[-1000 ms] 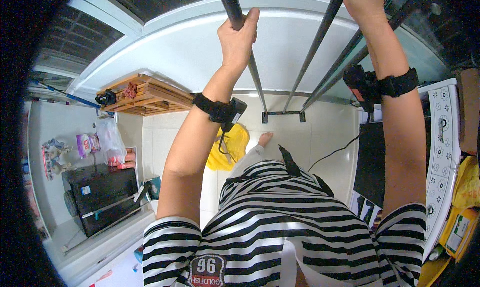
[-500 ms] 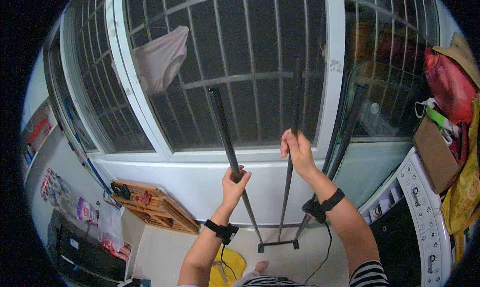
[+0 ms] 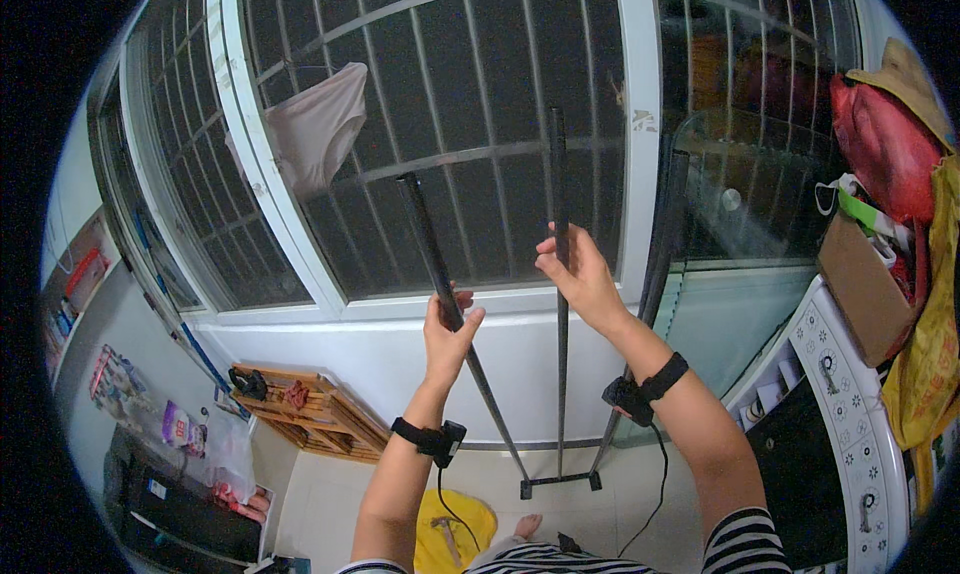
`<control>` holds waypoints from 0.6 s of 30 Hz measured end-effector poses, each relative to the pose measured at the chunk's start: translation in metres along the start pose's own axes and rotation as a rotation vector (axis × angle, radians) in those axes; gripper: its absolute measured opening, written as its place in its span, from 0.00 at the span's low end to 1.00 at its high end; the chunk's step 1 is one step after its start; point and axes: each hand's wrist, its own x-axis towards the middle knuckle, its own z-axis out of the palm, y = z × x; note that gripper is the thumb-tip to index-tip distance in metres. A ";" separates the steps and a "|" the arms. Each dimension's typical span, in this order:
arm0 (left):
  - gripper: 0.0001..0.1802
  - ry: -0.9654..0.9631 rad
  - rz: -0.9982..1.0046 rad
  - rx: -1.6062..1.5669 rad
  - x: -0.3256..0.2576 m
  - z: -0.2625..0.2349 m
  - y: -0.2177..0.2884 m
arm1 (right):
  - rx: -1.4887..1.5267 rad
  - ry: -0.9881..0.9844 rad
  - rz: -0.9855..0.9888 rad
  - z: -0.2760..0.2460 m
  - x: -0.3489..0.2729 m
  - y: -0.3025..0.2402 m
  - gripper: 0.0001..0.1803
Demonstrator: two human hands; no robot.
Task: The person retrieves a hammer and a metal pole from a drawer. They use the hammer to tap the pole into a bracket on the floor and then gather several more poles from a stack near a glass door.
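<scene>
L hand (image 3: 447,336) clamped on slanted black pole (image 3: 432,254); R hand (image 3: 578,274) clamped on upright black pole (image 3: 558,164) (same floor rack); barred window (image 3: 420,124) behind.

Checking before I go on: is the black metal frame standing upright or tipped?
Roughly upright. The black metal frame rests its foot on the floor; the left hand grips the slanted pole, the right hand the vertical one.

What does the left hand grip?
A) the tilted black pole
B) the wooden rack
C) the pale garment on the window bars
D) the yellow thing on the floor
A: the left hand is wrapped around the tilted black pole, while the right hand grips the upright pole beside it.
</scene>
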 end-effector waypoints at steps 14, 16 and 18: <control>0.24 0.209 0.611 0.288 -0.051 0.013 0.038 | -1.132 -0.582 0.185 -0.060 -0.154 -0.151 0.09; 0.20 0.064 0.658 0.131 -0.070 0.045 0.055 | -0.022 0.319 -1.044 -0.052 -0.186 -0.206 0.13; 0.18 -0.114 0.702 0.184 -0.086 0.054 0.055 | 0.003 0.573 -1.628 -0.040 -0.172 -0.237 0.16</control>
